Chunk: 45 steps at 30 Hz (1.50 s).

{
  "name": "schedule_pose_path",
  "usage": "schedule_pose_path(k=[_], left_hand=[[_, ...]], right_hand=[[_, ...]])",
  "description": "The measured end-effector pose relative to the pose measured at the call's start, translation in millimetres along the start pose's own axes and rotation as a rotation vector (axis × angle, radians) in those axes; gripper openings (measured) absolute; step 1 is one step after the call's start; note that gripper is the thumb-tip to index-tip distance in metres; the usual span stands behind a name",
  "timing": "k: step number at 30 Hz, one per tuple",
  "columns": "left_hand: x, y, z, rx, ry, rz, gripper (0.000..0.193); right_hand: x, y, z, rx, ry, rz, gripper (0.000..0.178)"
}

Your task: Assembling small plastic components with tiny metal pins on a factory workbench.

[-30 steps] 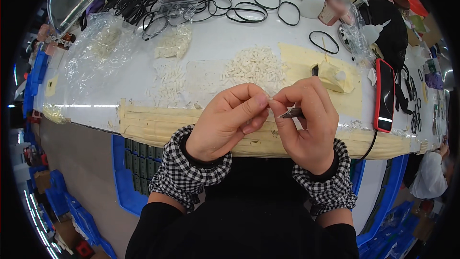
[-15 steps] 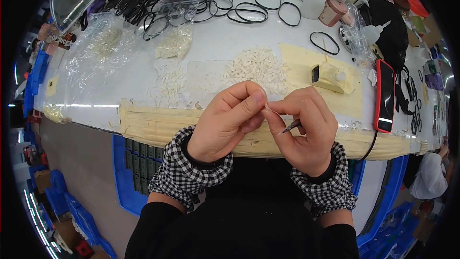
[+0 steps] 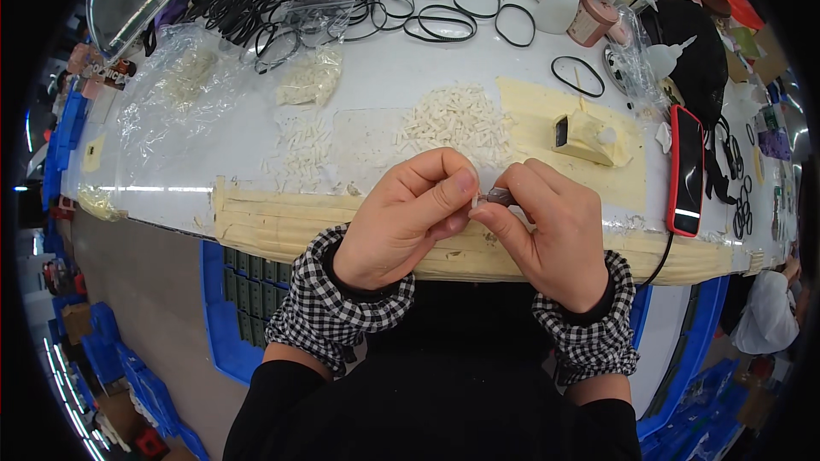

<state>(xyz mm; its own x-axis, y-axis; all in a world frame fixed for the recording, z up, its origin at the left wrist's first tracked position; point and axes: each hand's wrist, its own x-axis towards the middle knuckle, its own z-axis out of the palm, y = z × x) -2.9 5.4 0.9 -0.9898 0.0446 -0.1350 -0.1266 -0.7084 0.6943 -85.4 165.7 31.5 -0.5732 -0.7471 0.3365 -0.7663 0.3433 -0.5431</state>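
My left hand (image 3: 410,218) pinches a tiny white piece (image 3: 475,201) between thumb and fingertips, above the table's front edge. Close against it, my right hand (image 3: 555,226) is closed around a small grey metal tool (image 3: 499,196). The tool's tip meets the white piece, and its exact kind is hidden by the fingers. Just beyond my hands lies a heap of small white tube-like pieces (image 3: 453,119). A looser scatter of the same white pieces (image 3: 303,149) is to the left of it.
Yellowish tape (image 3: 359,226) covers the front edge. A tape-wrapped block (image 3: 589,138) and a red-cased phone (image 3: 686,171) are at right. Black rubber loops (image 3: 440,24) lie at the back, clear plastic bags (image 3: 184,77) at left. A blue crate (image 3: 224,354) stands below.
My right hand has turned, bringing the grey tool from against its palm forward to the white piece at the fingertips. My left hand has barely moved.
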Motion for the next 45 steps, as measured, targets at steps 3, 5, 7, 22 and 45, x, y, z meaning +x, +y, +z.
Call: schedule_pose_path(k=[3,5,7,22,45], left_hand=[[-1,3,1,0.015,0.003,-0.027,0.018],[-1,4,1,0.026,0.002,-0.035,0.020],[-1,3,1,0.026,0.001,-0.028,0.020],[-1,2,1,0.035,0.023,-0.029,0.020],[3,5,0,-0.096,0.102,0.003,0.019]], right_hand=[[0,0,-1,0.017,-0.004,0.019,0.033],[-1,0,0,0.012,0.004,0.021,0.033],[-1,-1,0,0.008,0.006,0.022,0.033],[-2,1,0,-0.064,0.007,-0.019,0.032],[-12,28,-5,-0.139,0.036,0.168,0.014]])
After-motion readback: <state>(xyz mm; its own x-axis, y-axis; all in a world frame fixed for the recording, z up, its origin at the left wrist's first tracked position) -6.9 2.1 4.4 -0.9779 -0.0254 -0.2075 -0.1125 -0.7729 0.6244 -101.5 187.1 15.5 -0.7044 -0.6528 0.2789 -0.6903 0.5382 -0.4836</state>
